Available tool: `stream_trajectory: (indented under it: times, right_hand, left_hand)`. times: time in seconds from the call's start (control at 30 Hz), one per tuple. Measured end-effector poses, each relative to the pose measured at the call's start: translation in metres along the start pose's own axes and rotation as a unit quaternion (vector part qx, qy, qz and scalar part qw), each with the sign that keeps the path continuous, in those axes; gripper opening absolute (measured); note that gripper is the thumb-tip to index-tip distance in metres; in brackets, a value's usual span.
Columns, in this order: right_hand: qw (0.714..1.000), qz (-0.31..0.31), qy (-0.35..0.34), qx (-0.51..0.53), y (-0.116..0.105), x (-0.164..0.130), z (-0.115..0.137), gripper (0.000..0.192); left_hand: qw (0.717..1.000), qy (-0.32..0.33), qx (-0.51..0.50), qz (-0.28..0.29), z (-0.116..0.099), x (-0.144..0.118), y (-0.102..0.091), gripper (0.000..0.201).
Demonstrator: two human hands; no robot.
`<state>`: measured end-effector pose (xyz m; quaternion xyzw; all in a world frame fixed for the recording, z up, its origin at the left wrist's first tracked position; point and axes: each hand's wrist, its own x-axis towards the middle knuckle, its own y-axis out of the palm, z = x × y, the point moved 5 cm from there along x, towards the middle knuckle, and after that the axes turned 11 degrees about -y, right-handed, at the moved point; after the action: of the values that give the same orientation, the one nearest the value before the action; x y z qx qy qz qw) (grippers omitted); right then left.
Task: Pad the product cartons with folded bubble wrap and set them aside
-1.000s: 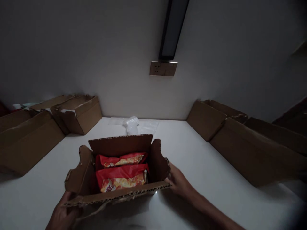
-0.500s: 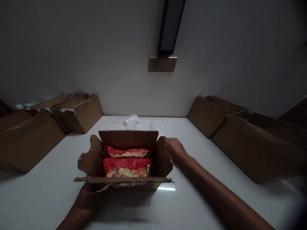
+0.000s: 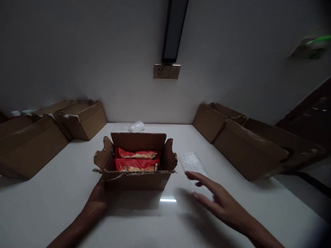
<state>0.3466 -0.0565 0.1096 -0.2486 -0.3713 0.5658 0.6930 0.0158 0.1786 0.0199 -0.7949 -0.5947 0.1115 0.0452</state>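
Observation:
An open cardboard box (image 3: 141, 182) with torn, ragged flaps is in front of me, holding red snack packets (image 3: 137, 164) with food pictures on them. My left hand (image 3: 99, 193) grips the box at its lower left; its fingers are mostly hidden behind the cardboard. To the right of the box lies a clear sheet of bubble wrap (image 3: 192, 162) on the white table (image 3: 144, 230). Over the near part of this sheet is my right hand (image 3: 212, 193), thumb and fingers apart with nothing between them.
Cardboard boxes stand along the left (image 3: 33, 148) and right (image 3: 248, 151) sides of the table. Another crumpled piece of bubble wrap (image 3: 137, 126) lies at the back by the wall. A socket plate (image 3: 167, 71) is on the wall.
My right hand has left the box's right side and come nearer, opening. The bubble wrap sheet now lies right of the box, closer to me. My left hand stays at the box.

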Motion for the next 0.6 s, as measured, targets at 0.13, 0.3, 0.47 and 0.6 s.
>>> stream_trajectory:
  times: [0.13, 0.3, 0.47, 0.6]
  right_hand:
    - [0.993, 0.011, -0.06, 0.1, 0.052, 0.045, 0.037, 0.066]
    - [0.991, -0.017, -0.068, 0.115, 0.074, 0.081, 0.028, 0.064]
    - [0.995, -0.078, -0.037, -0.056, 0.033, 0.071, -0.027, 0.046]
    - [0.977, -0.04, -0.011, -0.209, -0.01, -0.012, -0.078, 0.048]
  left_hand:
    - [0.998, 0.044, 0.036, 0.012, 0.001, -0.004, -0.002, 0.042]
    - [0.997, 0.038, 0.043, 0.052, -0.012, 0.008, 0.004, 0.051]
    - [0.997, 0.028, 0.03, 0.061, -0.027, 0.032, 0.013, 0.058]
    - [0.996, 0.015, 0.075, 0.035, -0.01, 0.011, -0.009, 0.059]
